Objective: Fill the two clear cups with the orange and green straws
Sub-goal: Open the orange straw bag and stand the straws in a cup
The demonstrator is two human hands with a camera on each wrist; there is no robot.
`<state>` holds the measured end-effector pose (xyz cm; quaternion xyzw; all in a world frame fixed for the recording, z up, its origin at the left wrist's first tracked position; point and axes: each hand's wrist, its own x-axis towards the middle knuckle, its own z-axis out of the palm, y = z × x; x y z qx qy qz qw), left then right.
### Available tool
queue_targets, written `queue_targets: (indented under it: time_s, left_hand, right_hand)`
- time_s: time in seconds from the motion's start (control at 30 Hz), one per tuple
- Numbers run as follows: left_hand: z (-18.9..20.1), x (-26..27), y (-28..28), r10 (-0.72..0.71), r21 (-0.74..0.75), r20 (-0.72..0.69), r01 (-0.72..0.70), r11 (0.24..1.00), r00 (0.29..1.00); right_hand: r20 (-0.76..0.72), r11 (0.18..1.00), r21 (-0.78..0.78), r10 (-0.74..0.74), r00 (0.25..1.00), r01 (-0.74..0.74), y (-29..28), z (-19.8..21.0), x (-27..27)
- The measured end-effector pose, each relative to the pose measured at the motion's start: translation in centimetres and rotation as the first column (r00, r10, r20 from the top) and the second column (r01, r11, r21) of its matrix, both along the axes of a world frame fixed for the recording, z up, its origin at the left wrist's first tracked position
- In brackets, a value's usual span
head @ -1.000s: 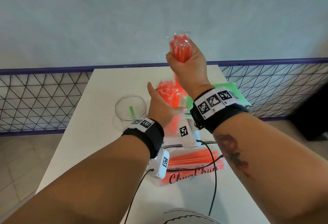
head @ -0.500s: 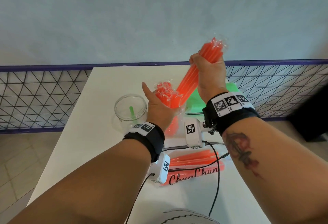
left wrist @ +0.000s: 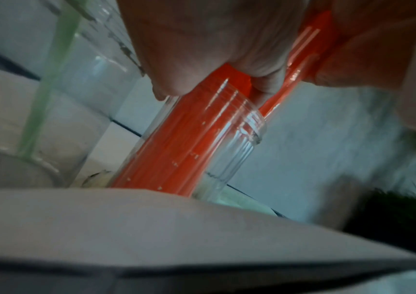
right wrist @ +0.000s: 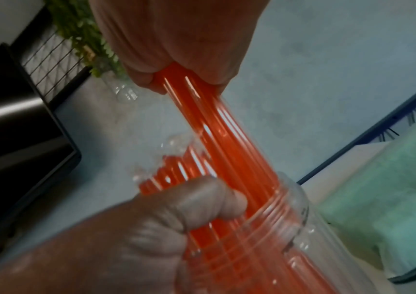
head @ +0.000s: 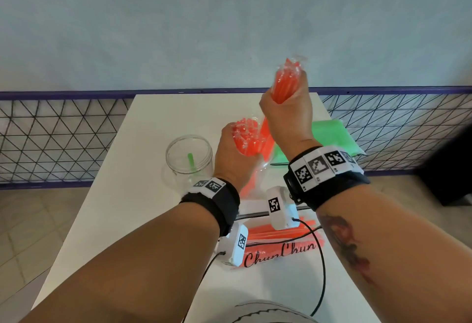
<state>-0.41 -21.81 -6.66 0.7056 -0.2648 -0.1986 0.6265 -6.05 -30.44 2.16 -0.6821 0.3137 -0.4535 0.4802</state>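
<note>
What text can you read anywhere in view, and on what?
"ChunChun", in dark script, on the orange straw pack lying on the table.
Wristband tags and white camera units: square code patterns only, no readable words.
Nothing else legible.

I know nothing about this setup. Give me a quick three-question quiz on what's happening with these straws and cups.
1. True or false: the right hand grips a bundle of orange straws.
2. Multiple choice: what stands in the cup on the left? A) one green straw B) many orange straws C) a spoon
3. Fill in: the left hand holds the orange straws already standing in the other ____.

Key: 1 true; 2 A, the green straw; 3 cup.
</note>
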Motion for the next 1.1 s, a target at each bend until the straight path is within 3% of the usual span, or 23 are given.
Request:
queue_targets:
  time_s: [0.2, 0.33, 0.47, 0.57, 0.67, 0.77, 0.83, 0.93, 1.03, 1.1]
  left_hand:
    - [-0.2, -0.1, -0.2, -0.061, -0.017, 0.084, 0.063, 0.998, 0.995]
    - [-0.5, 0.1, -0.6, -0.059, 0.024, 0.129, 0.056, 0.998, 0.990]
    - [-1.4, 0.4, -0.6, -0.028, -0.024, 0.054, 0.030, 0.999, 0.998]
    - [-1.8, 0.3, -0.5, -0.053, -0.049, 0.067, 0.056, 0.997, 0.996]
    - [-1.6, 0.5, -0.5, -0.106, -0.008, 0.094, 0.107, 0.994, 0.990]
    - [-1.8, 1.0, -0.6, -0.192, 0.017, 0.098, 0.191, 0.981, 0.977]
    - [-2.1, 1.3, -0.7, -0.235, 0.015, 0.100, 0.234, 0.972, 0.967]
    - [-2.2, 1.4, -0.7, -0.194, 0.002, 0.118, 0.195, 0.981, 0.974]
    - [-2.2, 1.1, -1.0, -0.166, -0.049, 0.095, 0.172, 0.984, 0.982]
    - [-2.1, 0.8, -1.0, -0.175, -0.057, 0.084, 0.180, 0.982, 0.981]
  right_hand:
    - [-0.034, 0.996, 0.087, 0.004, 0.999, -0.001, 0.0, -4.0, -0.8]
    - [-0.022, 0.973, 0.197, 0.128, 0.992, -0.121, 0.5, -7.1, -1.6]
    - [-0.215, 0.959, -0.129, 0.223, 0.951, -0.254, -0.9, -5.1, -1.4]
    - [-0.210, 0.861, -0.440, 0.177, 0.962, -0.255, -1.6, -1.8, -0.7]
    - [-0.333, 0.771, -0.551, 0.147, 0.931, -0.319, -2.2, -1.0, 0.0]
    - [-0.614, 0.741, -0.472, 0.112, 0.782, -0.477, -2.2, -3.8, -0.4]
    - [-0.704, 0.769, -0.383, 0.116, 0.701, -0.512, -1.8, -5.2, -1.3]
    - [-0.719, 0.743, -0.387, 0.128, 0.683, -0.546, -2.1, -4.6, -1.8]
    - [-0.669, 0.760, -0.455, 0.052, 0.742, -0.464, -2.1, -4.0, -1.7]
    - [-0.707, 0.779, -0.360, 0.132, 0.695, -0.514, -1.7, -4.7, -1.6]
